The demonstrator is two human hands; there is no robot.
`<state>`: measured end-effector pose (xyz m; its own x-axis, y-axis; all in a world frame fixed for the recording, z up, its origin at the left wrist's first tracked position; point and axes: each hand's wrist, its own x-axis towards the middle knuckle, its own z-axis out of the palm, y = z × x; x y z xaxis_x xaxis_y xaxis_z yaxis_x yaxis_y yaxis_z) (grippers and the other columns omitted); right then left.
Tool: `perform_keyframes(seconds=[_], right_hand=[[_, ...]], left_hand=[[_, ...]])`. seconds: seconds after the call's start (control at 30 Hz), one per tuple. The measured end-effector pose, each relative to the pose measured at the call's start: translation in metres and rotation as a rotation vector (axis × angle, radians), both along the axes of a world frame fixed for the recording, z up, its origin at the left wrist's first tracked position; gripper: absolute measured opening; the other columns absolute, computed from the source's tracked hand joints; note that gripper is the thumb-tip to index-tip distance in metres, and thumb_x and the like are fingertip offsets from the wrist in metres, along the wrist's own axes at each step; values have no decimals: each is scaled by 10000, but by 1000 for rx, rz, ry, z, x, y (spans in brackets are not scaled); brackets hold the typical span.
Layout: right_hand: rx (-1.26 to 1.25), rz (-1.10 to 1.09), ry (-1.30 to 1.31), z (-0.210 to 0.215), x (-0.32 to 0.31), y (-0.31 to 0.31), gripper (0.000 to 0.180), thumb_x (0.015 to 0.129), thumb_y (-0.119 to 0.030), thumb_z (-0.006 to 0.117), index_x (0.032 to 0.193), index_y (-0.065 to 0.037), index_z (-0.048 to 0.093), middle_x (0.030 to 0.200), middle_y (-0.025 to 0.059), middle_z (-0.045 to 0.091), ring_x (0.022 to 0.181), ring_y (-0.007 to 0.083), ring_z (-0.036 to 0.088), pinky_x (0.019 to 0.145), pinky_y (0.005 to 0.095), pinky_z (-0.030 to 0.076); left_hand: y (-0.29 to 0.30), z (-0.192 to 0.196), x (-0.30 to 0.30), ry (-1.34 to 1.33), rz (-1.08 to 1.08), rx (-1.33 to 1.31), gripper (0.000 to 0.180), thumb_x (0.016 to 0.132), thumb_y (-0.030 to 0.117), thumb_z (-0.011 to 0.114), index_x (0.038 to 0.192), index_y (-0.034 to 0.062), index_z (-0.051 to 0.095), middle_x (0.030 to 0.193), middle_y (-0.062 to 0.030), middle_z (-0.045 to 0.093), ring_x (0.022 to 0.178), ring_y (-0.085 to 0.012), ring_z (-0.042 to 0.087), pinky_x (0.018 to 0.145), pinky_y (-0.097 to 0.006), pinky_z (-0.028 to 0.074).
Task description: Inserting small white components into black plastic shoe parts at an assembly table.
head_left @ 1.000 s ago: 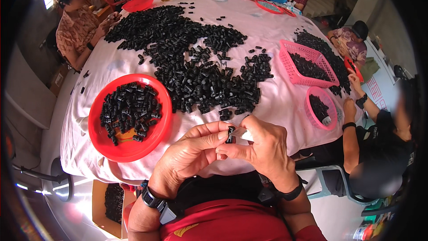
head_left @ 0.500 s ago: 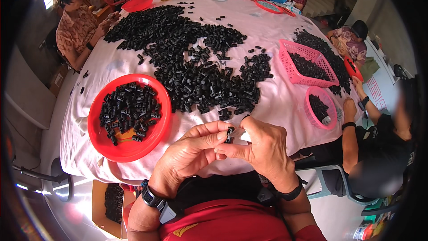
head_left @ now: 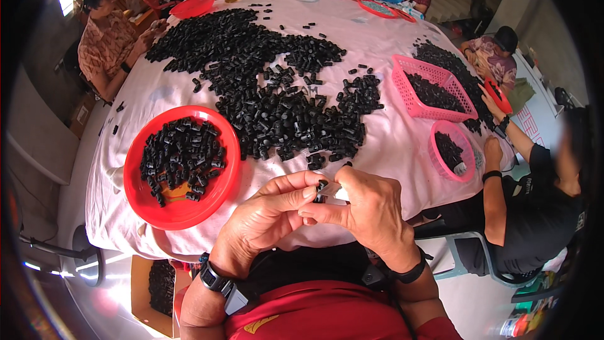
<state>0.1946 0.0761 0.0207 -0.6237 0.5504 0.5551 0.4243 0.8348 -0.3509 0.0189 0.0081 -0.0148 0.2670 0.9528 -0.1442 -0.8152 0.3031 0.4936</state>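
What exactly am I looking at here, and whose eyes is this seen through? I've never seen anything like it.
There is no robot here, just a person's bare hands. A wide fisheye camera worn on that person's head looks down, so straight edges bend. The left hand pinches a small black part; the right hand holds something pale close by, too small to identify. On the light pink cloth lies a big pile of black parts. More fill a red basin at left and a pink basket at right. A co-worker in black sits to the right.
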Motion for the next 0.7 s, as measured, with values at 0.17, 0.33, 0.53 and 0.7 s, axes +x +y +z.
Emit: perform_keyframes(seconds=[0.17,0.33,0.53,0.7], right_hand=[[2,-22,-27,2,0,-2,537,706,-542,794,757,-60,563,598,78,578,515,261,605,465,365,450],[24,-23,-31,2,0,-1,531,711,-544,788,752,-66,563,593,70,571,506,254,597,458,362,442],[25,-18,-20,1,-1,-1,522,724,-542,781,738,-68,563,593,69,570,506,253,598,460,361,444],[29,-19,-22,1,0,-1,517,725,-532,785,737,-66,561,594,74,570,511,259,601,463,367,446]], left_hand=[[1,-2,0,-5,1,6,237,933,45,630,1169,20,629,1044,-66,668,837,-148,653,776,-280,545],[1,-2,0,-10,1,7,238,931,40,630,1168,14,628,1052,-70,668,861,-155,659,789,-281,548],[2,-3,0,-20,8,-2,237,928,35,631,1164,13,630,1058,-73,668,872,-157,662,785,-280,552],[2,-5,0,-11,10,-3,240,928,38,633,1167,11,628,1055,-73,670,860,-157,665,773,-278,555]])
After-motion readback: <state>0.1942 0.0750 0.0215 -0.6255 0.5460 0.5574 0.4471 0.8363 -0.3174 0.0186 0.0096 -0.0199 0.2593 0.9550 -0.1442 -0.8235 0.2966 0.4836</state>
